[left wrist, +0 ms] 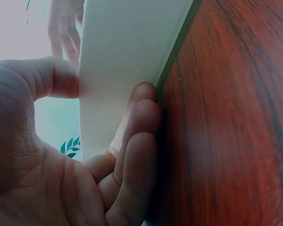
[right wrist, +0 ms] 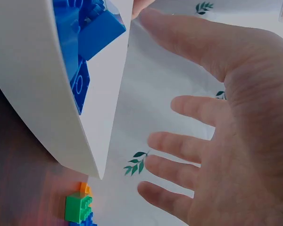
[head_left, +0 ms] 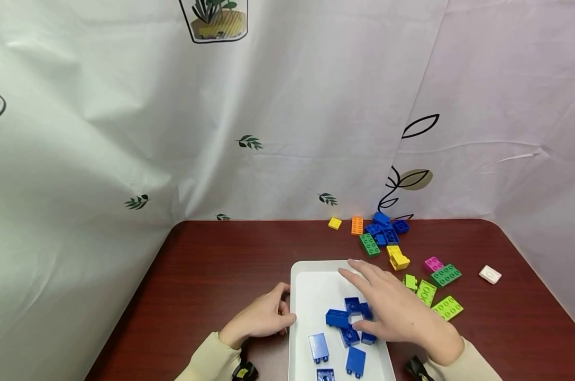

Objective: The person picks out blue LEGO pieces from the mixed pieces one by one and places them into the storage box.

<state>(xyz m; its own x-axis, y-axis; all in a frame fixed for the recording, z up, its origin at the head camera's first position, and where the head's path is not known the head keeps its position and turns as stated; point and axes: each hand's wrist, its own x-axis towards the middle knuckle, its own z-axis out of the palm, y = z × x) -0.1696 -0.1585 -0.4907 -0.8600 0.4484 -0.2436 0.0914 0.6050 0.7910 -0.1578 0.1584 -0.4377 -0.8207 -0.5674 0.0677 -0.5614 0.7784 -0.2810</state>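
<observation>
A white tray [head_left: 306,286] lies on the table and holds several blue toy building bricks [head_left: 337,318], some joined and some loose. My left hand [head_left: 263,315] grips the tray's left side, thumb at the rim. In the left wrist view its curled fingers [left wrist: 140,160] lie against the outer wall, low by the tabletop. My right hand [head_left: 396,307] hovers over the tray's right side with spread fingers. Nothing lies in its palm in the right wrist view, where the blue bricks [right wrist: 101,35] show beyond the thumb. It partly covers bricks in the head view.
Behind and right of the tray lie loose bricks: a blue pile [head_left: 384,230], an orange brick [head_left: 357,225], yellow bricks [head_left: 399,260], lime bricks [head_left: 447,307], a dark green brick [head_left: 446,275] and a white one [head_left: 490,274]. A patterned curtain [head_left: 287,106] hangs behind the table.
</observation>
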